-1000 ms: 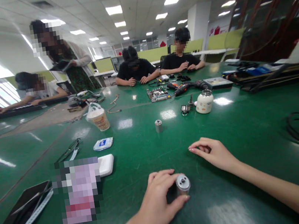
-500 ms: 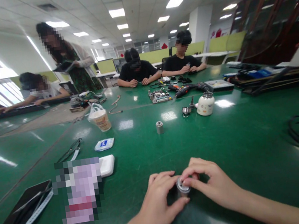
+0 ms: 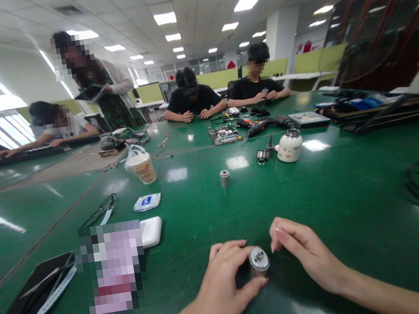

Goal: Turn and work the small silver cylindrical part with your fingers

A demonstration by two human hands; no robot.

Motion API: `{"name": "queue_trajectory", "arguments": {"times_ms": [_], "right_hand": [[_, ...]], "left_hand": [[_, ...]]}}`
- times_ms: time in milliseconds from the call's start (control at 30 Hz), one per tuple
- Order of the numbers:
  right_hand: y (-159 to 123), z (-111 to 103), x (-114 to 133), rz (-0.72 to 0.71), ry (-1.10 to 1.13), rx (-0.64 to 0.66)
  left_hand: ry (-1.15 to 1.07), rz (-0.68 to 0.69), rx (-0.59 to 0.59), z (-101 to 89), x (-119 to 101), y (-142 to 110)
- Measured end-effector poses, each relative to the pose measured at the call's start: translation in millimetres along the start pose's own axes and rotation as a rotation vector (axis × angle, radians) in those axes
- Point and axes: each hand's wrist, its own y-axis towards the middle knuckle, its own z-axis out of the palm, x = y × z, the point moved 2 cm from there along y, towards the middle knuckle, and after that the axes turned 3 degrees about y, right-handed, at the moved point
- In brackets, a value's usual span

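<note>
Far left, a dark flat device (image 3: 44, 278) lies on the green table (image 3: 189, 207) with cables across it. Next right, a white rounded case (image 3: 153, 231) is closed, so its interior cannot be inspected; a tissue packet (image 3: 147, 203) lies flat behind it. Farther back, a printed cup (image 3: 146, 173) stands in a clear plastic bag (image 3: 132, 159); its contents cannot be made out.

Near centre, the left hand (image 3: 219, 277) grips a metal cylinder (image 3: 259, 261) between thumb and fingers. The cylinder is upright on the table, its round top exposed (small holes and a raised centre fitting noted); its inside is not visible. A second, smaller-looking metal cylinder (image 3: 225, 179) stands alone behind it, untouched.

Farther right, a metal cap (image 3: 262, 156) sits near a cream flask (image 3: 290, 147), which stands upright with a silver neck; its contents are hidden. In front, the right hand (image 3: 306, 247) is released, fingers loosely curled, just beside the gripped cylinder and not touching it. Behind the flask, a shallow grey box (image 3: 310, 120) is too distant to inspect.
</note>
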Motion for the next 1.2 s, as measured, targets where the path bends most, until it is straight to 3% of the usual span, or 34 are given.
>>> {"name": "queue_trajectory", "arguments": {"times_ms": [233, 433, 567, 700, 767, 933, 1033, 1200], "right_hand": [[-3, 4, 12, -0.089, -0.002, 0.153], [4, 5, 12, -0.083, -0.005, 0.049], [24, -21, -14, 0.040, 0.085, -0.069], [37, -46, -53, 0.127, -0.077, -0.026], [38, -50, -61, 0.128, -0.100, -0.012], [28, -30, -30, 0.155, 0.030, -0.020], [16, -11, -2, 0.130, 0.113, 0.066], [2, 4, 14, -0.009, -0.030, 0.153]], "left_hand": [[0.012, 0.028, -0.023, 0.4, 0, 2], [0.020, 0.020, -0.016, 1.1, 1, 0], [0.029, 0.000, -0.001, 0.5, 2, 1], [0.036, -0.003, 0.011, -0.1, 1, 1], [0.041, -0.005, 0.017, 0.1, 1, 1], [0.048, -0.001, 0.011, 1.2, 2, 0], [0.051, 0.012, 0.007, 2.1, 3, 0], [0.052, 0.026, -0.022, 3.4, 5, -1]]}}
